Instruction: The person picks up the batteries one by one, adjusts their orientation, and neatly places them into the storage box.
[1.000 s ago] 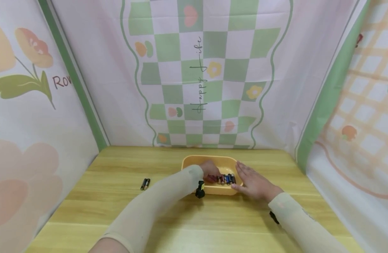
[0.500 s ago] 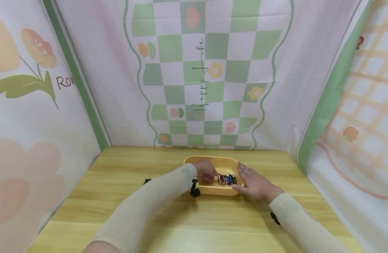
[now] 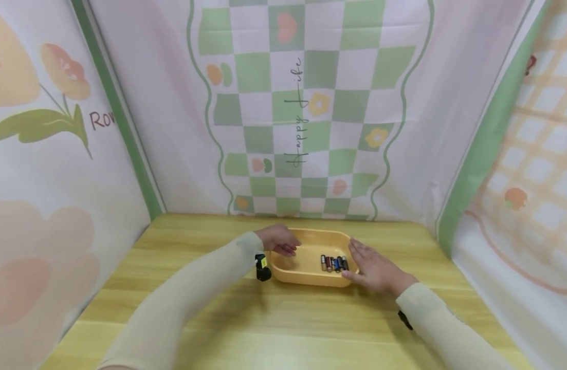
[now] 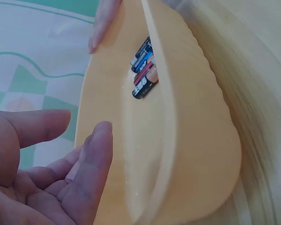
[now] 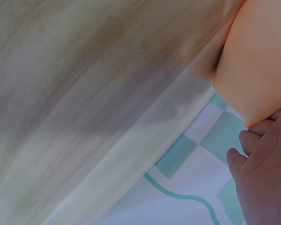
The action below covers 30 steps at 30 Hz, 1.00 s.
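A yellow plastic basin (image 3: 311, 279) stands on the wooden table, holding a row of several small batteries (image 3: 330, 264) in its right half. Over the basin's left end is my left hand (image 3: 277, 239), its thumb and fingers apart with nothing between them. In the left wrist view, the same hand (image 4: 51, 176) hangs beside the basin wall (image 4: 201, 136), away from the black, red and blue batteries (image 4: 146, 85). My right hand (image 3: 378, 270) rests at the basin's right end, fingers stretched along the rim and thumb at the near corner.
The table (image 3: 306, 324) runs back to a wall cloth (image 3: 320, 67) with green checks. Patterned cloths hang at left and right too. My left sleeve (image 3: 181, 293) crosses the left part of the table.
My left hand has drawn back leftward from the battery row to the basin's left end. Two batteries on the table at left are now hidden behind the left sleeve. The right hand stays put.
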Each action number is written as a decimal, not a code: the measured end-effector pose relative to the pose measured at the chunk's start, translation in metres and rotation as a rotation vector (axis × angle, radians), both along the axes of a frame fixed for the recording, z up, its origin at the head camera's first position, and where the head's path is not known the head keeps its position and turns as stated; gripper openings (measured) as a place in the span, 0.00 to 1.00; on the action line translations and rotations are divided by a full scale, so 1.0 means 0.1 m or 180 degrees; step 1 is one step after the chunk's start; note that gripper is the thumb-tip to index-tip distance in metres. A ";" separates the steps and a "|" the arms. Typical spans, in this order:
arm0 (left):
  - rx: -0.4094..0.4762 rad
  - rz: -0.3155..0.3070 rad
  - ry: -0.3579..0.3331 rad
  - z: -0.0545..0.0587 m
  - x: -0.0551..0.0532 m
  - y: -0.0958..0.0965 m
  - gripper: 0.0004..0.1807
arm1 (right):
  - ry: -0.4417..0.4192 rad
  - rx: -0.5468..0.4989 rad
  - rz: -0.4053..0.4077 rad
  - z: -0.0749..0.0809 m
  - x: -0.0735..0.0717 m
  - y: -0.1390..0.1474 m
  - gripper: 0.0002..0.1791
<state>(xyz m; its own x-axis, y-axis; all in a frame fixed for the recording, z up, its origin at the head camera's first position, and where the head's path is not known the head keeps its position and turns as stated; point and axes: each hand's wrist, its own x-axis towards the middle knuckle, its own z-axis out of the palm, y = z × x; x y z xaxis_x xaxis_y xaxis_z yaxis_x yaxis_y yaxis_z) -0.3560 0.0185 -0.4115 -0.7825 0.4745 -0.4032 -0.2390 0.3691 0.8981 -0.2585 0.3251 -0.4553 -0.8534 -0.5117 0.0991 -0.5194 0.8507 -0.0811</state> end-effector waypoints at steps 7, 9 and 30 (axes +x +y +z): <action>0.0000 0.0055 -0.0006 0.04 0.06 -0.17 0.04 | -0.0065 -0.0031 -0.0002 -0.01 0.02 -0.01 0.50; -0.0014 0.0071 0.0016 0.05 0.09 -0.22 0.05 | -0.0052 -0.0025 0.0007 0.00 0.02 -0.02 0.50; 0.0019 0.0234 0.0018 0.10 0.15 -0.78 0.09 | -0.0060 0.0005 0.0003 -0.03 -0.03 0.01 0.50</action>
<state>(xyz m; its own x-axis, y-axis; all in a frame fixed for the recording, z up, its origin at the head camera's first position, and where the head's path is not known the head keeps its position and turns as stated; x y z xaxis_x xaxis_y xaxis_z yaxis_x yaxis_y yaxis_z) -0.3409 -0.0596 -0.4013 -0.8176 0.4182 -0.3959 -0.2600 0.3453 0.9018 -0.2614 0.3263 -0.4583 -0.8548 -0.5125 0.0822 -0.5185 0.8504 -0.0897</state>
